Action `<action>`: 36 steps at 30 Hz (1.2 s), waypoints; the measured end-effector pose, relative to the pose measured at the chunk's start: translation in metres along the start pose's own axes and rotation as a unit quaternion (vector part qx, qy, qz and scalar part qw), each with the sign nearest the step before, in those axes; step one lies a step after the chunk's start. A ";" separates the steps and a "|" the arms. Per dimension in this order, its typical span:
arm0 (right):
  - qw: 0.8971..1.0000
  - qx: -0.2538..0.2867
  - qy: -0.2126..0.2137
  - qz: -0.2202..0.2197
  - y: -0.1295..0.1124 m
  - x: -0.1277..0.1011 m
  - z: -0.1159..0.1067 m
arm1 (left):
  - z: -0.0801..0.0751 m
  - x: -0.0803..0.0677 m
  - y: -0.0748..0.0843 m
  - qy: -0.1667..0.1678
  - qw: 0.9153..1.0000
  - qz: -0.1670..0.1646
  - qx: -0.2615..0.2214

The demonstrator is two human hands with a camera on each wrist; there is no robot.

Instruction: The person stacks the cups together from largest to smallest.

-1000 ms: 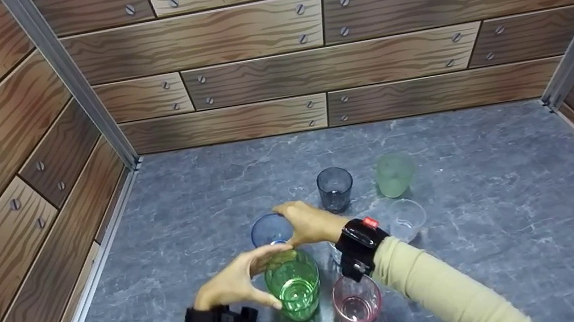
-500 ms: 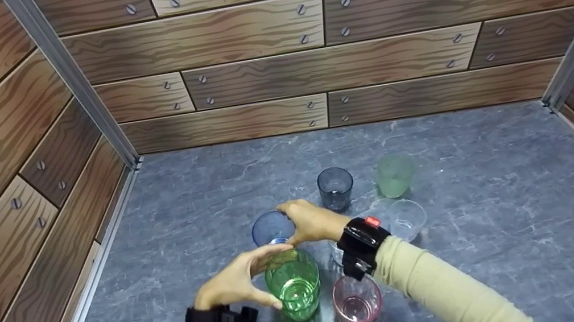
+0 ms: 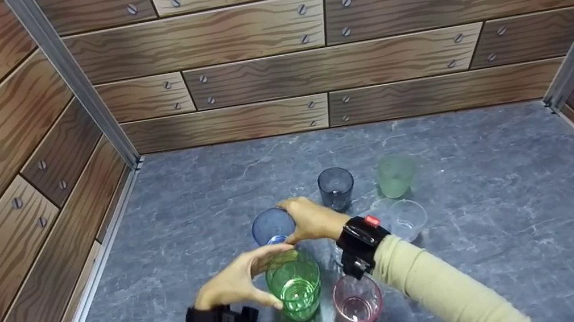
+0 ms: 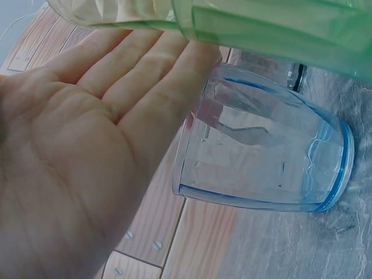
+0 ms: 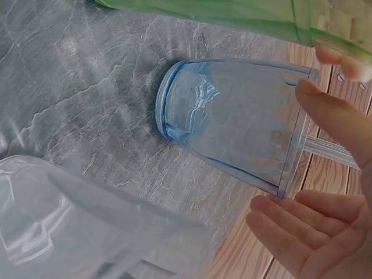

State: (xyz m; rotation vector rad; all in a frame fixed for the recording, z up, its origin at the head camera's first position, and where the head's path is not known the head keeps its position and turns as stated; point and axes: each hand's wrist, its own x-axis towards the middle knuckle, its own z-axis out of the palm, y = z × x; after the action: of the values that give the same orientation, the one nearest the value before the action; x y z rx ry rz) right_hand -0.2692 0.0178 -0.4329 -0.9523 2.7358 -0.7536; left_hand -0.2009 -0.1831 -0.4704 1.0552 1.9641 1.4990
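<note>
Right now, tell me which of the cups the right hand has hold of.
The blue cup: the right hand grips its rim, while the left hand holds the bright green cup.

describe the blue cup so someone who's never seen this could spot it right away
On the grey stone-patterned tabletop, find the cluster of plastic cups near the front. The blue cup stands at its left edge, just behind the bright green cup held by the left hand. It is the only clear blue one, and the right hand grips its rim.
</note>
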 end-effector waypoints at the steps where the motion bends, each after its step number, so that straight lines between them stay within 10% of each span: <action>1: 1.000 -0.001 -0.001 -0.001 0.000 0.000 0.000 | 0.000 0.000 0.000 0.000 1.000 -0.001 0.001; 36: 1.000 0.006 -0.019 -0.016 0.004 0.013 0.008 | 0.000 0.001 0.001 0.002 1.000 -0.005 0.011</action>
State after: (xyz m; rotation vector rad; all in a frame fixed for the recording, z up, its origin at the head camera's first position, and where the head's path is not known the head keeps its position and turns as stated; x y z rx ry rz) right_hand -0.2790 0.0095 -0.4412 -0.9994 2.6861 -0.7489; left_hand -0.2011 -0.1821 -0.4690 1.0502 1.9903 1.4794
